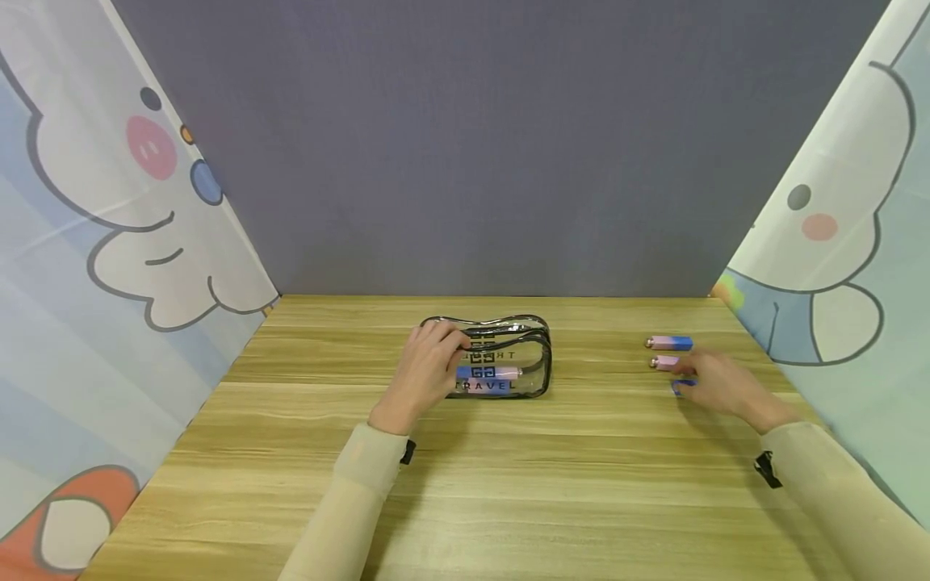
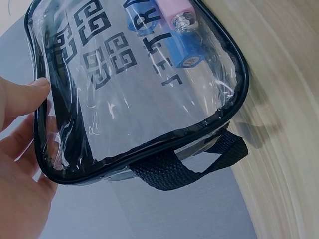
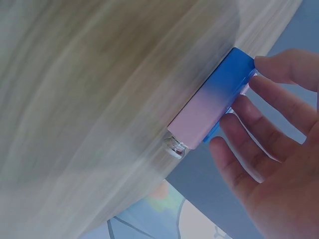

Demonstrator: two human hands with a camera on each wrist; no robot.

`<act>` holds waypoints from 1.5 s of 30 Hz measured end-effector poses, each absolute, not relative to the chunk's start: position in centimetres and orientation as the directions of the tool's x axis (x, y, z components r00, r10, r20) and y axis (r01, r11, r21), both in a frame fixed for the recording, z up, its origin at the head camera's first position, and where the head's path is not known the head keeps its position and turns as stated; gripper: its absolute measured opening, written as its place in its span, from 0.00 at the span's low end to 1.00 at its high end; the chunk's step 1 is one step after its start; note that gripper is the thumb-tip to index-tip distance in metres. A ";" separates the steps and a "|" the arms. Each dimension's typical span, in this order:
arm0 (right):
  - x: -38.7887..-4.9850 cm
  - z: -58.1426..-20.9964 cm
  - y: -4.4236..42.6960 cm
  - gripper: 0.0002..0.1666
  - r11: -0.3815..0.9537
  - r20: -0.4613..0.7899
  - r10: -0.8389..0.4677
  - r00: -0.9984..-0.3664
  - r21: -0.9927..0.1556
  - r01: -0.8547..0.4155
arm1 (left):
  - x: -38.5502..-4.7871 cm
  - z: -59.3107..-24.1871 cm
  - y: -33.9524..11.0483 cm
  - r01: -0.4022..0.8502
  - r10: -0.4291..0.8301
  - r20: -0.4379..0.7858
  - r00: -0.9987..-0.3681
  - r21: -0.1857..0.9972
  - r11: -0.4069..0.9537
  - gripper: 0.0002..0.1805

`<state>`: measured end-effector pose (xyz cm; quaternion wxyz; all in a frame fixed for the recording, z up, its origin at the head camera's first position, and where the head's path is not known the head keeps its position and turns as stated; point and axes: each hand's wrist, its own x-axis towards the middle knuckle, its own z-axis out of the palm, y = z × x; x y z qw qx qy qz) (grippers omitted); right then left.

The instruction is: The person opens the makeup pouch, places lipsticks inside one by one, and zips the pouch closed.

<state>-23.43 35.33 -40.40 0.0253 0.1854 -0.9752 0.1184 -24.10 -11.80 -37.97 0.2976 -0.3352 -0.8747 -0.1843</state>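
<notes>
My left hand (image 1: 429, 363) pinches the rim of a clear travel pouch (image 1: 534, 355) with black piping. In the left wrist view, the thumb (image 2: 37, 92) lies over the piping of the pouch (image 2: 134, 119), and fingers show behind the clear plastic. Several pink-and-blue lipstick-like tubes (image 2: 184, 50) lie inside. My right hand (image 1: 719, 387) reaches low over more tubes. There, a square tube (image 3: 212, 99) lies by the thumb and fingertips at its blue end. The fingers are fairly straight; whether they touch it is unclear. Another tube (image 3: 213, 132) is partly hidden behind.
Farthest back in the right group lies a tube (image 1: 670, 343), with a pink-ended tube (image 1: 663, 362) in front of it. The wooden table (image 1: 508, 492) meets a grey panel (image 1: 494, 161) at the back. Cartoon-printed curtains (image 1: 872, 242) border both sides. A black strap (image 2: 164, 169) sticks out from the pouch.
</notes>
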 end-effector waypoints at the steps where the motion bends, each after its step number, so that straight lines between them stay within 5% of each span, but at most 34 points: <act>1: -23.4 -40.4 35.4 0.15 0.901 0.095 -0.360 -0.928 -0.221 -0.373 | -24.1 -38.0 -11.8 0.696 0.478 0.643 -0.599 0.122 0.708 0.08; 19: -23.2 -41.1 36.3 0.14 0.916 0.080 -0.342 -0.936 -0.194 -0.351 | -24.1 -37.9 -11.8 0.691 0.474 0.637 -0.608 0.132 0.710 0.08; 45: -24.3 -40.2 30.9 0.11 0.862 0.113 -0.430 -0.896 -0.245 -0.444 | -24.1 -38.0 -11.7 0.699 0.468 0.653 -0.596 0.135 0.702 0.08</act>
